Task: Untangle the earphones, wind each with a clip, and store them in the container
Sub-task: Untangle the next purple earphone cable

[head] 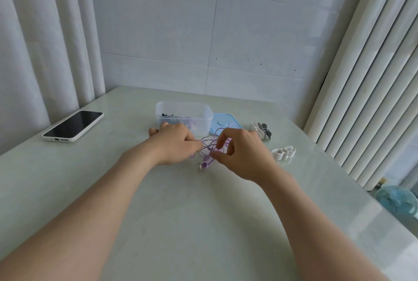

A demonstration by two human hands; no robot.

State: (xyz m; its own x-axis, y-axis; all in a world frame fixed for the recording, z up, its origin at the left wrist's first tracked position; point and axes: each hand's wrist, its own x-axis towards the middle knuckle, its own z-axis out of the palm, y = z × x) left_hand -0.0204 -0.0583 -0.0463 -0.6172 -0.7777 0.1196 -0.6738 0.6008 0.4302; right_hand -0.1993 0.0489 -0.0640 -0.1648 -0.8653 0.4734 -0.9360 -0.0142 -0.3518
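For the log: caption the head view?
Left hand and right hand pinch tangled purple earphones before the open clear container, blue lid beside it.

On the counter the container stands mid-back with its lid just beside it on the right, the phone lies far left, a cluster of clips sits right of the lid with 1 more clip nearer, and the earphones lie before the container between the left hand and the right hand.
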